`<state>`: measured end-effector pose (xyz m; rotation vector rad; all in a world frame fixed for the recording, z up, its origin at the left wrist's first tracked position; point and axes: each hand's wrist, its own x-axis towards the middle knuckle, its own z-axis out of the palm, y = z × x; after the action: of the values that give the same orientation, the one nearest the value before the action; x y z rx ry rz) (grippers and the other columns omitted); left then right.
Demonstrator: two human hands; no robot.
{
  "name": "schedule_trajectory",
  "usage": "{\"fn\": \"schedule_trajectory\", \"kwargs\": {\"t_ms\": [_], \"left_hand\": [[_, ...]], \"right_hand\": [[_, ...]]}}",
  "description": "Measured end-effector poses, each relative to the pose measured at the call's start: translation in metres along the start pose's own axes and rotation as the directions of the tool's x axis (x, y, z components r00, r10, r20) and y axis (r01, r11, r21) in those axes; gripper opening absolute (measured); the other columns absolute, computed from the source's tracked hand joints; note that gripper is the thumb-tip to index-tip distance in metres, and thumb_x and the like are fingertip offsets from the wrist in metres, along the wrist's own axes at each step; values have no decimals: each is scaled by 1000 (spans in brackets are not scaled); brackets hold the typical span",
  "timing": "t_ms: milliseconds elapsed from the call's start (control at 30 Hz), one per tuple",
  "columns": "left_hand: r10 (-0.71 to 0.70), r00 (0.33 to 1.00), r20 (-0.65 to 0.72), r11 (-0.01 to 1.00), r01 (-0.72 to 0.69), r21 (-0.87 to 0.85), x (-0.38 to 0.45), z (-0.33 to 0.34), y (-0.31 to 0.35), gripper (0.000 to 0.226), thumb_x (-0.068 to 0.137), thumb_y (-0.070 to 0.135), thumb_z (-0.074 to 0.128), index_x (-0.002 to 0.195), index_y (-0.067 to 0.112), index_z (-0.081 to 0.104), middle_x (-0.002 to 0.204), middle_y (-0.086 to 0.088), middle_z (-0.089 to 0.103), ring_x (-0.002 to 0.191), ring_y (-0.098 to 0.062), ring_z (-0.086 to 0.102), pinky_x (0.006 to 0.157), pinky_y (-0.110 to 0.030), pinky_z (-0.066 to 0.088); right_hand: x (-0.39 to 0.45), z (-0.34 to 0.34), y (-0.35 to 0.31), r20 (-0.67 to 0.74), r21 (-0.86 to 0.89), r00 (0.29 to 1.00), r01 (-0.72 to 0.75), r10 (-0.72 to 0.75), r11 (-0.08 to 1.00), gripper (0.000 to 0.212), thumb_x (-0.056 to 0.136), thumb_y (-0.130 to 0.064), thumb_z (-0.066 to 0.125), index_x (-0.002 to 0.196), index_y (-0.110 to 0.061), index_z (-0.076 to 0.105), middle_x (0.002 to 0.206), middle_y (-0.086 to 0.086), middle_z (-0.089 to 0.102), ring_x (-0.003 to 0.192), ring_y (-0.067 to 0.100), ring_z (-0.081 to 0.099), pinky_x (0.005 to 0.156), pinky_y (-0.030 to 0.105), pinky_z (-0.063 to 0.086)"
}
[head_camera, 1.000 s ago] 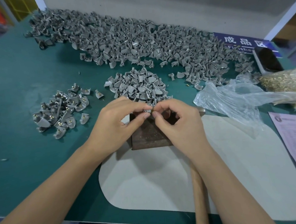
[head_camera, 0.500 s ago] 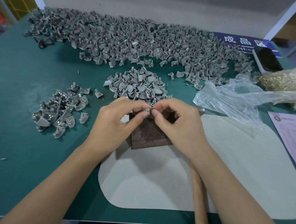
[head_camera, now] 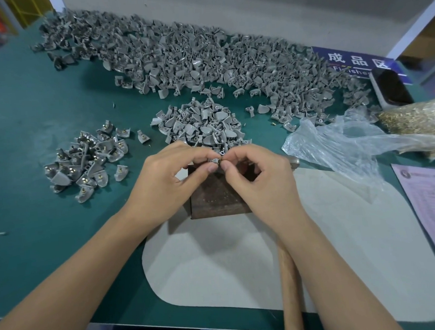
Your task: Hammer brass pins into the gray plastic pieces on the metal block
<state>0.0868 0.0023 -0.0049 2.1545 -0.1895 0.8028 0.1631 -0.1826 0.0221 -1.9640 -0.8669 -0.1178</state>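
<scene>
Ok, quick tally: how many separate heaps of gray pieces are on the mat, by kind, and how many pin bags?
Large unpinned heap along the back: 1
Small unpinned heap just beyond the metal block: 1
Heap with brass pins fitted, at left: 1
Bag of brass pins, at right: 1
Total: 4

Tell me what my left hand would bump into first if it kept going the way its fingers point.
The left hand points right, so it would probably first meet the small gray piece it pinches, then the fingertips of the right hand.
</scene>
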Motion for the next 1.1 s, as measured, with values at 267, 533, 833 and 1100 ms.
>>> {"fn": "schedule_trajectory", "kwargs": {"t_ms": [267,533,833,1100], "left_hand": [[-15,1000,-8,1000,15,2,0,0,1,17,94,21,75,111,20,76,99,15,73,90,-5,63,82,-13,44],[-12,1000,-9,1000,12,4,0,0,2,20,95,22,75,114,24,74,100,22,71,92,-6,64,83,-14,46],[31,999,30,997,-33,75,0,-3,4,16,94,12,75,109,8,77,97,2,74,89,-12,63,84,-24,50],[57,998,-30,994,-53,96,0,-3,14,14,95,7,73,108,4,75,98,4,72,88,-16,64,83,-27,53]], "right_hand": [[-2,0,-1,2,41,999,-33,33,999,11,88,-12,76,94,-21,76,87,-12,73,85,13,68,76,19,50],[-1,-1,-2,7,24,999,-37,37,999,8,89,-15,76,94,-21,77,88,-11,73,87,13,69,76,26,54],[-2,-1,-8,5,-261,986,160,-164,952,3,89,-10,75,90,-13,74,87,-6,68,84,13,59,71,35,51],[-4,-1,-12,-18,-229,987,153,-161,961,3,93,-12,73,91,-12,75,88,-3,69,85,19,61,70,43,51]]}}
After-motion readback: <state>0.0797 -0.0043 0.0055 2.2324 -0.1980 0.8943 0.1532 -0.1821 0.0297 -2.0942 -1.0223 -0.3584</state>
